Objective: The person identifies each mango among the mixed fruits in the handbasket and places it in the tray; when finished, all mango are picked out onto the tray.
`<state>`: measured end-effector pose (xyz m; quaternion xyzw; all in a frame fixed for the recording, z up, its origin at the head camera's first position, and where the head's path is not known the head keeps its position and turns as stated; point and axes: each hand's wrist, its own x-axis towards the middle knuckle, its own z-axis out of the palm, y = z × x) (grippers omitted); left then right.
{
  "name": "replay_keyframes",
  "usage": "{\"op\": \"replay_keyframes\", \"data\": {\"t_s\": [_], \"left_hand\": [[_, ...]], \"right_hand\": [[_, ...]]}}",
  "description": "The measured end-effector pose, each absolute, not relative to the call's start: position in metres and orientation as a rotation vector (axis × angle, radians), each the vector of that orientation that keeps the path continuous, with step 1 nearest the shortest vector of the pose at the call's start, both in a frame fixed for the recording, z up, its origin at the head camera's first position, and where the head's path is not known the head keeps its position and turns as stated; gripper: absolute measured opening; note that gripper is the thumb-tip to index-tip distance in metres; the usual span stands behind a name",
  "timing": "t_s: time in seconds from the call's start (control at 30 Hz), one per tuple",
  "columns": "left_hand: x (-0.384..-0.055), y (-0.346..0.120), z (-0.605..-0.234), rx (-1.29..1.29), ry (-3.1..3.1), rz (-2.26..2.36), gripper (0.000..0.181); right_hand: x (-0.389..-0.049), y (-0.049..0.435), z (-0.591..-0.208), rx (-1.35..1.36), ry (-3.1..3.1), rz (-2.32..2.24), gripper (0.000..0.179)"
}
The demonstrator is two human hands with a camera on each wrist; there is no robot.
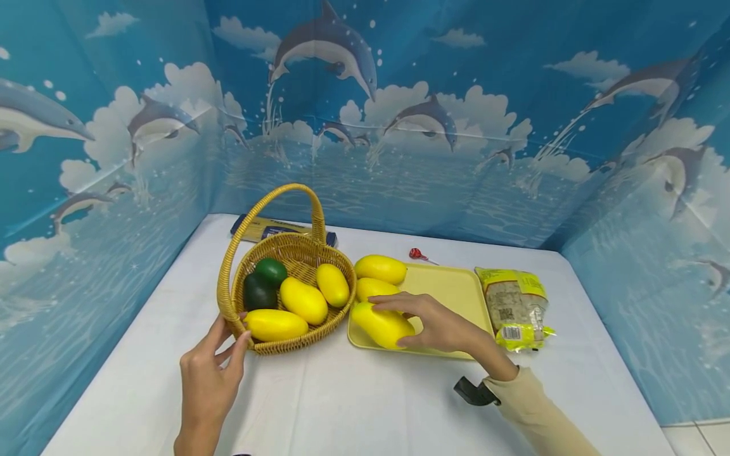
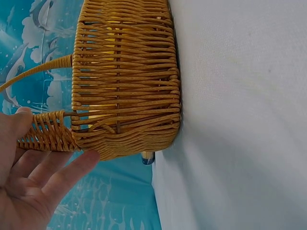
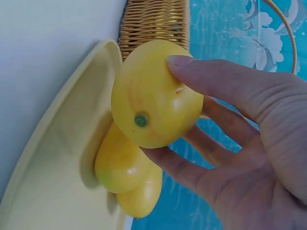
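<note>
Right grip [image 3: 249,167], mango [image 3: 156,88] aslant, stem [image 3: 141,120] wristward

Behind the right hand [image 1: 430,323], a plain beige sleeve [image 1: 542,415] is worn, ended by a creased cuff [image 1: 509,381]; beside the cuff, a black, angular fitting [image 1: 476,392] is seen. The left hand [image 1: 212,377] and the wrist [image 1: 196,436] behind it are shown bare.

Basket [image 1: 302,342] partly hides the long packet [image 1: 263,230]; bag [image 1: 510,301] bears unreadably small print

Mid-frame are six oval yellow mangoes [image 1: 381,270] and two rounded dark-green fruits [image 1: 260,292]. There's one golden wicker basket [image 1: 296,346], one pale-yellow tray [image 1: 447,288].
</note>
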<state>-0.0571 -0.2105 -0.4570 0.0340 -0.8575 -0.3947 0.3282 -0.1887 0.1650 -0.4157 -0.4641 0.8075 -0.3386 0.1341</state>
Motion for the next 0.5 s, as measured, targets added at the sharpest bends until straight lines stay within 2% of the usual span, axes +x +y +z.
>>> {"op": "replay_keyframes", "data": {"t_s": [0.5], "left_hand": [[-0.057,-0.2102,-0.456,0.088,-2.248,-1.025,0.054]], "right_hand": [[-0.1877,0.1576,-0.4264,-1.313,2.373,-0.798,0.066]]}}
